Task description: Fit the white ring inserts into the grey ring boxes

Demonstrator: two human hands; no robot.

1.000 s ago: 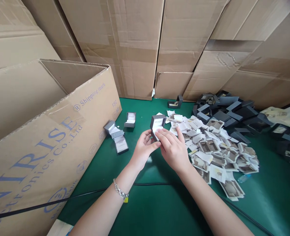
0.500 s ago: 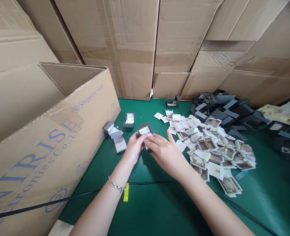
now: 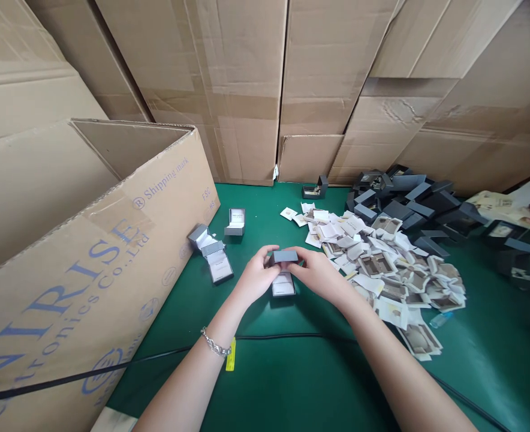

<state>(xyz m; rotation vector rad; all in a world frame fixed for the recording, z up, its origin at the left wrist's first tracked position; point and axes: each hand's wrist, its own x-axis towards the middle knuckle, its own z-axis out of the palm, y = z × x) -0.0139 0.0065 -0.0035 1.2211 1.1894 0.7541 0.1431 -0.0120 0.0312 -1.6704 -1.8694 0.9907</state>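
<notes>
Lowered since 0.5 s ago: grey hinged box, now close above the green mat. Head view: box is gripped at its lid by left hand and right hand. Paper inserts are heaped right of the grip, open boxes left of it.

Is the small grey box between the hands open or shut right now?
Open: the grey box shows pale lining, its lid raised between left hand and right hand.

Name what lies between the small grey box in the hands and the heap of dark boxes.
In the head view, a loose pile of paper cards lies between the small grey box and the heap of dark boxes.
</notes>
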